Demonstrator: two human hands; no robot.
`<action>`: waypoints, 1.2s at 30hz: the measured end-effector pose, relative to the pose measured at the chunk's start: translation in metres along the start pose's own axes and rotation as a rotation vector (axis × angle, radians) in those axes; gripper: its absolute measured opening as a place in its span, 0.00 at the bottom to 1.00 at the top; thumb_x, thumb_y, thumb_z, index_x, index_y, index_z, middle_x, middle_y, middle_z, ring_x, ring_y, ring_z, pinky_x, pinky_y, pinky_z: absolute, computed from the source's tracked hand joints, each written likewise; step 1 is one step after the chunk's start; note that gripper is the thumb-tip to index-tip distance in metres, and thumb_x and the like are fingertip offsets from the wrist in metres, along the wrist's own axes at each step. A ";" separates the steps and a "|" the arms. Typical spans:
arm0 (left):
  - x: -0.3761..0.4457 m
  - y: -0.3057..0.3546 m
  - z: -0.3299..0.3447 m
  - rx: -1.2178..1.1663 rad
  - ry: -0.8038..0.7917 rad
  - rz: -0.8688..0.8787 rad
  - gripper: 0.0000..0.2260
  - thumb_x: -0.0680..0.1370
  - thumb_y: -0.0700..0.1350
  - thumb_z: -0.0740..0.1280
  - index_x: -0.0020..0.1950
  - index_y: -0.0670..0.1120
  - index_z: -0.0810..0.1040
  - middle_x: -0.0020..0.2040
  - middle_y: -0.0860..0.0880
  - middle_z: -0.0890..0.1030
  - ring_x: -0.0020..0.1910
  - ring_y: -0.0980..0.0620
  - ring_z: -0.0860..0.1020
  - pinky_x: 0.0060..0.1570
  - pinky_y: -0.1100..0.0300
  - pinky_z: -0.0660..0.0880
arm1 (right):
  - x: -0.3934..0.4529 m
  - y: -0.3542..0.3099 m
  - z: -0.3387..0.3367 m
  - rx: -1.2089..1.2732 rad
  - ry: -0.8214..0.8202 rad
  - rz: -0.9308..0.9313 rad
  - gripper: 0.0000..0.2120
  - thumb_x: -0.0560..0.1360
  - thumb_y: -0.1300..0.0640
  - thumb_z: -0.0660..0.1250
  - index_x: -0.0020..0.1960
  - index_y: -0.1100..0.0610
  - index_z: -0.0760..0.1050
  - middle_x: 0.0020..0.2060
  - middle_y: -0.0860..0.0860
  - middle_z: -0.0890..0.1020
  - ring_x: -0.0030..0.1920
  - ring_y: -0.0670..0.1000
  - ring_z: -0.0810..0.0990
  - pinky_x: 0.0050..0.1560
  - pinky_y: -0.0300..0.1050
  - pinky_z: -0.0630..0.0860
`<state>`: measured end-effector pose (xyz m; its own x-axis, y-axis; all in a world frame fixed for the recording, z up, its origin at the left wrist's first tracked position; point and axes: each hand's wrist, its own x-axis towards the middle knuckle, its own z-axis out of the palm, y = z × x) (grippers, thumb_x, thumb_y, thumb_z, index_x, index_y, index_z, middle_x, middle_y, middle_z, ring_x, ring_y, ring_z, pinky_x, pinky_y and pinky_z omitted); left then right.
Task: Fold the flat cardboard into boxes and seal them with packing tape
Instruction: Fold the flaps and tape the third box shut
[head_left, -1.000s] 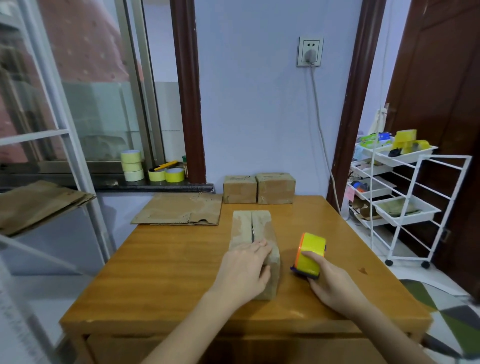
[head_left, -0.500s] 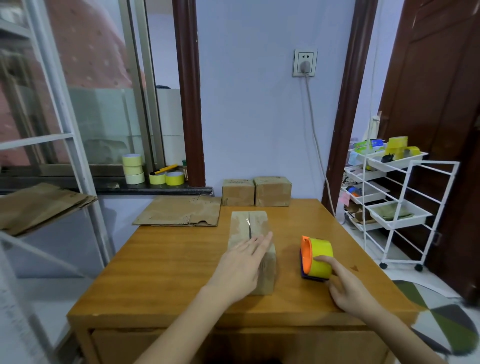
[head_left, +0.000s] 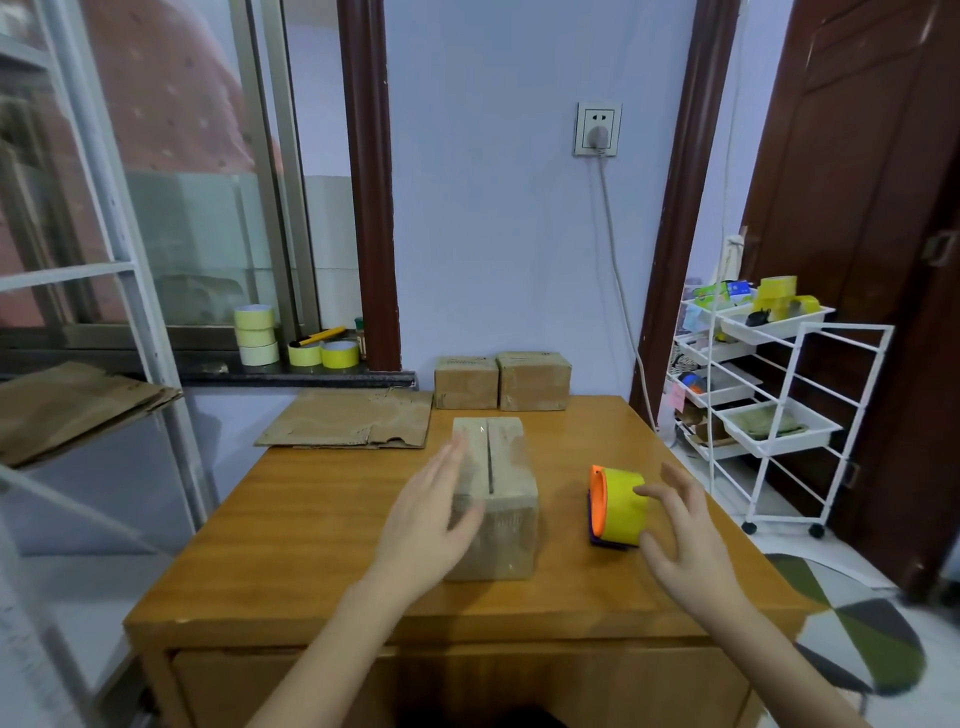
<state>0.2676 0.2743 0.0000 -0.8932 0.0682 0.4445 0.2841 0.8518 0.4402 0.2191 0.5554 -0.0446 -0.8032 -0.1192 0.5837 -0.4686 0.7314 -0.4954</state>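
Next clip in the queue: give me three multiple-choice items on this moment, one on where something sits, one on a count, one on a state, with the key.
1. Where is the tape dispenser?
A. On the table, right of the near box
B. On the windowsill
C. On the cart

2. How many finished boxes stand at the table's far edge by the wall?
A. One
B. Two
C. Four

3. What is the right hand doing?
A. Gripping the dispenser
B. Open, fingers spread beside the dispenser
C. Pressing the box top

Key: 1 A, the dispenser stands on the table to the right of the near box. 2 B, a left box and a right box sit side by side. 3 B, the fingers are straight and hold nothing.
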 end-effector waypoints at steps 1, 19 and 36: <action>-0.002 -0.003 -0.003 -0.145 0.020 -0.073 0.28 0.82 0.51 0.58 0.77 0.56 0.46 0.73 0.64 0.46 0.71 0.65 0.47 0.69 0.63 0.47 | 0.001 -0.006 0.001 -0.009 0.037 -0.031 0.19 0.70 0.67 0.69 0.58 0.54 0.73 0.69 0.52 0.65 0.67 0.55 0.70 0.50 0.47 0.72; -0.013 0.011 0.030 -0.979 -0.039 -0.387 0.28 0.79 0.56 0.51 0.77 0.59 0.43 0.75 0.58 0.53 0.74 0.56 0.53 0.70 0.56 0.54 | 0.008 -0.094 0.078 0.816 -0.395 0.279 0.32 0.78 0.41 0.55 0.76 0.41 0.43 0.77 0.40 0.48 0.76 0.41 0.49 0.77 0.51 0.50; -0.005 -0.053 -0.002 -0.445 -0.028 -0.085 0.20 0.74 0.37 0.70 0.53 0.63 0.75 0.56 0.60 0.77 0.49 0.62 0.78 0.47 0.67 0.77 | 0.035 -0.056 0.046 0.524 -0.330 -0.045 0.18 0.72 0.66 0.72 0.52 0.45 0.77 0.54 0.46 0.80 0.51 0.42 0.80 0.48 0.32 0.77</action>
<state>0.2579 0.2280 -0.0237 -0.9271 0.0274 0.3738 0.3264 0.5495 0.7691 0.1998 0.4795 -0.0261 -0.8108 -0.4044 0.4231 -0.5555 0.3043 -0.7738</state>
